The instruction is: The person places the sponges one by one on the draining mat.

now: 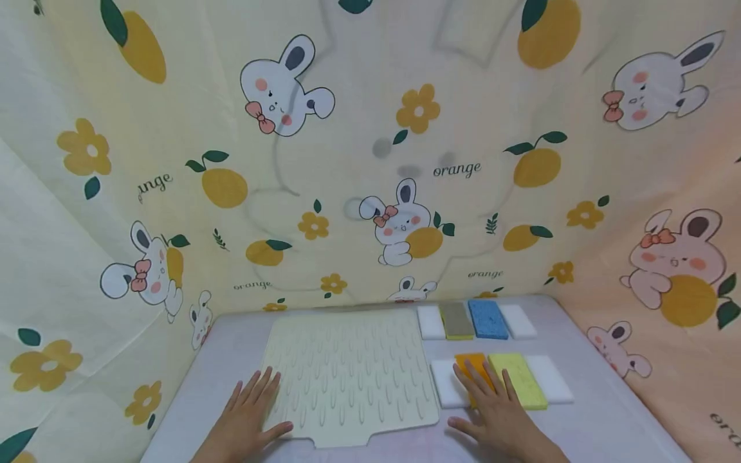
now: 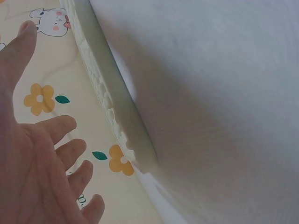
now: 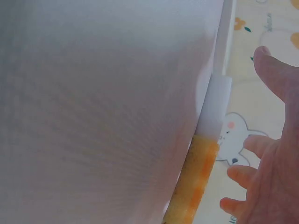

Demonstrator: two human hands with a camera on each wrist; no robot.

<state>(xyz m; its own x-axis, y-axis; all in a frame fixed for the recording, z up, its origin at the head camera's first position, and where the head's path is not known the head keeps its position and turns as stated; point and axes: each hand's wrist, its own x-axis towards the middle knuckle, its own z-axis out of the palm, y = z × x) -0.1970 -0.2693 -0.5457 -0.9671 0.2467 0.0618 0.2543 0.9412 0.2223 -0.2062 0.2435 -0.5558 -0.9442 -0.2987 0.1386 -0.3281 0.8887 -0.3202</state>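
The wrist views reveal palms the head view hides: above the table (image 1: 608,431), fingers spread, hover the left hand (image 1: 247,413) at the cream mat (image 1: 353,373)'s eight o'clock edge and the right hand (image 1: 499,411) over the orange sponge (image 1: 476,357) at its three o'clock.

Hands (image 1: 249,410) (image 1: 494,409): two are showing, at seven and five o'clock in the head view
Ridged mat (image 1: 349,370): one is lying at six
White blocks (image 1: 518,321): four are lying between four and five
Coloured sponges (image 1: 488,319): four are lying there too
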